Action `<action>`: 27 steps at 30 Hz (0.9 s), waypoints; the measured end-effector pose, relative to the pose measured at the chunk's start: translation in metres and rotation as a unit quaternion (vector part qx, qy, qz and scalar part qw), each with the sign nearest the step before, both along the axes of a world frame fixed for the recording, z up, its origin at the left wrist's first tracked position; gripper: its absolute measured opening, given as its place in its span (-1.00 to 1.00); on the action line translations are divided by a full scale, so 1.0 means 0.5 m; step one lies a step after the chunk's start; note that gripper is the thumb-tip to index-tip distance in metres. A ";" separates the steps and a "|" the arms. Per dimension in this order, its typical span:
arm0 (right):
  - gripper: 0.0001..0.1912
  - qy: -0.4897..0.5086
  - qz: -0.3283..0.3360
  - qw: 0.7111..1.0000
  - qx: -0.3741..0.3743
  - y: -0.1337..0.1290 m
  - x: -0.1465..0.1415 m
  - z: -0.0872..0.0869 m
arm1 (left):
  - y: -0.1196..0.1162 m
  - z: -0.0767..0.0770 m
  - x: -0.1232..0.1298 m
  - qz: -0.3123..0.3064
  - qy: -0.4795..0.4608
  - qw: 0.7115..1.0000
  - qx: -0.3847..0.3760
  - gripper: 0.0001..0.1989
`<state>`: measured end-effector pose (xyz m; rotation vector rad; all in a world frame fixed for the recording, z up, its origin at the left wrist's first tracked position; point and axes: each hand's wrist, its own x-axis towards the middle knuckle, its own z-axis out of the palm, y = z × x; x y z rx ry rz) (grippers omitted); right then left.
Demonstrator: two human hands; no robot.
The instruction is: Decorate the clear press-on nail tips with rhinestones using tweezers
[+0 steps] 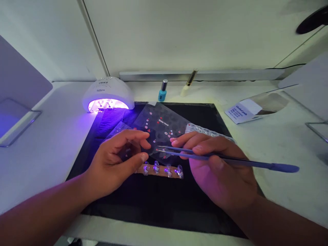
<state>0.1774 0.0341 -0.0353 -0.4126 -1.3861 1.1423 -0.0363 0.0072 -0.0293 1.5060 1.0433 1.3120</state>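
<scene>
My right hand (222, 171) holds blue-handled tweezers (256, 164), their tips slightly apart and pointing left. A tiny reddish speck shows near the tips; I cannot tell whether it is gripped. My left hand (115, 162) hovers left of the tips, fingers curved, with a gap between thumb and forefinger and nothing visible in it. Below the tips lies a tan strip (162, 171) bearing several clear false nails (156, 167) with shiny decorations; my left thumb overlaps its left end. Behind the hands is a transparent sticker sheet (174, 119) with small red and white designs.
A lit white nail lamp (110, 89) stands back left on the black mat's (164, 201) corner. Behind the mat are a blue polish bottle (162, 92) and a gold-capped bottle (189, 83). A clear compartment case (202, 130) is behind my right hand; an alcohol pads box (242, 111) lies right.
</scene>
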 end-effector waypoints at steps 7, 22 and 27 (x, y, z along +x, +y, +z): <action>-0.84 -0.017 -0.015 1.000 0.019 -0.002 -0.002 -0.001 | -0.002 0.002 0.000 0.005 0.012 1.000 -0.005 -0.62; -0.79 -0.111 -0.015 0.984 0.142 -0.013 0.008 0.005 | -0.003 0.007 0.001 -0.001 0.027 0.999 -0.039 -0.61; -0.77 -0.112 -0.016 0.981 0.156 -0.013 0.008 0.006 | -0.004 0.014 0.004 -0.018 0.022 1.000 -0.007 -0.64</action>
